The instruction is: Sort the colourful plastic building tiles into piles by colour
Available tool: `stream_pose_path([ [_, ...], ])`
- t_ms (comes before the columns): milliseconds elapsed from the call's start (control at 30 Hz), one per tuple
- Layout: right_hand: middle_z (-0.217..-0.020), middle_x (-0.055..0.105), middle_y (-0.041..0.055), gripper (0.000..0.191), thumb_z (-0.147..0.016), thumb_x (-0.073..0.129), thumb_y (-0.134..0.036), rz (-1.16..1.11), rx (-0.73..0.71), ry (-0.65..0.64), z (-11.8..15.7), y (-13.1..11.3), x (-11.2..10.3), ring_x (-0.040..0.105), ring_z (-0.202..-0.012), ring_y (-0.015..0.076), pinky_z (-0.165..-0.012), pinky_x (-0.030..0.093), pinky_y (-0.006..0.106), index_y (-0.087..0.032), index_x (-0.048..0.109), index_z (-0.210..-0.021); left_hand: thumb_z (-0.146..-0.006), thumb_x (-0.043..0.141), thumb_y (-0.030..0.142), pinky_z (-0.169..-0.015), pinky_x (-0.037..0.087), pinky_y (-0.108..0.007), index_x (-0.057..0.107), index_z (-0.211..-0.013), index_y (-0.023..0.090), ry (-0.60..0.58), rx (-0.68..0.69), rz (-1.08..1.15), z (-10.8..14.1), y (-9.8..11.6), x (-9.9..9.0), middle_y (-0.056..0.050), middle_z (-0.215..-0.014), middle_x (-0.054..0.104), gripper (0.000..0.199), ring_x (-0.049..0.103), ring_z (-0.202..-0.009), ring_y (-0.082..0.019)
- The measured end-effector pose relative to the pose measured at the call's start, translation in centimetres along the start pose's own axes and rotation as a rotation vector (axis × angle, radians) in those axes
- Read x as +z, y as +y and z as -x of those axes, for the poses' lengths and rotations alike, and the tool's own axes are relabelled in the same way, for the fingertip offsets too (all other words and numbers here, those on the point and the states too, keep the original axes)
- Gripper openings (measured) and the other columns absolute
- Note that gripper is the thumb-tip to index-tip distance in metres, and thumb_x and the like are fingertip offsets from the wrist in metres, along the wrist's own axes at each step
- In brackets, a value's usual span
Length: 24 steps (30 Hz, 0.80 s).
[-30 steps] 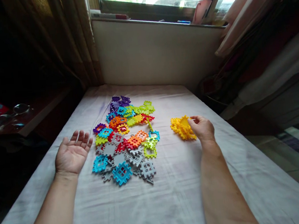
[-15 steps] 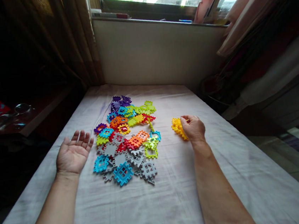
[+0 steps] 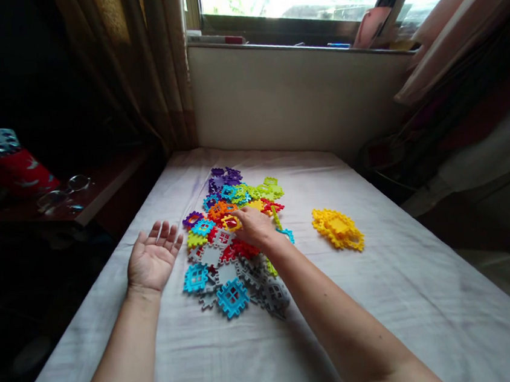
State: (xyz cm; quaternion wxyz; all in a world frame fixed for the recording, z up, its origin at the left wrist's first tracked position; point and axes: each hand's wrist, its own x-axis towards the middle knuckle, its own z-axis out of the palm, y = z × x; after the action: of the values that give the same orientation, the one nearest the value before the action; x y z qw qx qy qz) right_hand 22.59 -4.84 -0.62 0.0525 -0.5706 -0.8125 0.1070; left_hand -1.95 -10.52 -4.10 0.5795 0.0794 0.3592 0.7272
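A pile of colourful plastic interlocking tiles [image 3: 210,256] lies on the sheet, several of them with window-like cut-outs. My right hand [image 3: 255,226] reaches into the pile, its fingers pinched at the right edge of a yellow interlocking tile [image 3: 231,222]. The hand and forearm cover some red, orange and green tiles. Left of the pile, my left hand [image 3: 153,259] rests palm up and open with nothing in it. A separate heap of yellow tiles [image 3: 337,229] lies to the right, apart from both hands.
The tiles lie on a surface covered by a pale sheet [image 3: 209,366]. A dark side table at left bears eyeglasses [image 3: 64,194] and a red patterned container [image 3: 29,172]. Behind stand a low wall [image 3: 295,98], a window and a brown curtain [image 3: 156,74].
My right hand has left the yellow heap at right and moved left into the mixed pile. My left hand stays open beside the pile. The view has turned slightly left.
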Motion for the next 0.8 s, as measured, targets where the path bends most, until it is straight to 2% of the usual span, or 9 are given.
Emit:
stream_pose_path([
  [133, -0.123, 0.067, 0.0088, 0.042, -0.087, 0.065, -0.034, 0.068, 0.000, -0.052, -1.1, -0.2, -0.3, 0.066, -0.106, 0.0252, -0.085, 0.053, 0.033, -0.032, 0.065, -0.129, -0.093, 0.058, 0.039, -0.094, 0.056, -0.044, 0.068, -0.099, 0.019, -0.019, -0.002, -0.006, -0.1, 0.0, -0.2, -0.006, -0.102, 0.074, 0.023, 0.071, -0.099, -0.021],
  [300, -0.117, 0.067, 0.0114, 0.030, -0.090, 0.057, -0.028, 0.093, -0.035, 0.017, -0.9, -0.2, 0.6, 0.066, -0.105, 0.0248, -0.082, 0.052, 0.031, -0.025, 0.071, -0.117, -0.095, 0.054, 0.038, -0.092, 0.057, -0.045, 0.068, -0.098, 0.020, -0.006, -0.003, 0.003, 0.0, 0.0, -0.2, -0.007, -0.102, 0.075, 0.023, 0.071, -0.100, -0.021],
  [500, -0.117, 0.069, 0.0083, 0.022, -0.093, 0.057, -0.030, 0.034, -0.064, 0.054, -0.6, 0.7, 0.7, 0.066, -0.104, 0.0220, -0.083, 0.051, 0.029, -0.025, 0.074, -0.106, -0.098, 0.046, 0.036, -0.085, 0.060, -0.042, 0.068, -0.097, 0.018, 0.003, -0.007, 0.012, 0.1, 0.0, 0.2, -0.008, -0.098, 0.075, 0.028, 0.072, -0.097, -0.021],
  [667, -0.119, 0.069, 0.0059, 0.017, -0.094, 0.060, -0.033, -0.160, -0.073, 0.250, 1.3, 1.6, -0.4, 0.064, -0.106, 0.0191, -0.088, 0.049, 0.028, -0.025, 0.074, -0.101, -0.099, 0.043, 0.034, -0.085, 0.060, -0.042, 0.069, -0.097, 0.019, 0.019, -0.003, 0.006, 0.2, 0.0, 0.4, -0.008, -0.099, 0.075, 0.030, 0.072, -0.097, -0.021],
  [800, -0.111, 0.071, 0.0072, 0.012, -0.089, 0.066, -0.029, -0.236, -0.039, 0.372, 4.2, 5.1, -1.9, 0.065, -0.103, 0.0198, -0.090, 0.049, 0.030, -0.021, 0.074, -0.093, -0.097, 0.047, 0.036, -0.085, 0.060, -0.042, 0.068, -0.098, 0.019, 0.019, -0.005, 0.002, 0.0, 0.0, 0.4, -0.008, -0.098, 0.076, 0.027, 0.073, -0.094, -0.022],
])
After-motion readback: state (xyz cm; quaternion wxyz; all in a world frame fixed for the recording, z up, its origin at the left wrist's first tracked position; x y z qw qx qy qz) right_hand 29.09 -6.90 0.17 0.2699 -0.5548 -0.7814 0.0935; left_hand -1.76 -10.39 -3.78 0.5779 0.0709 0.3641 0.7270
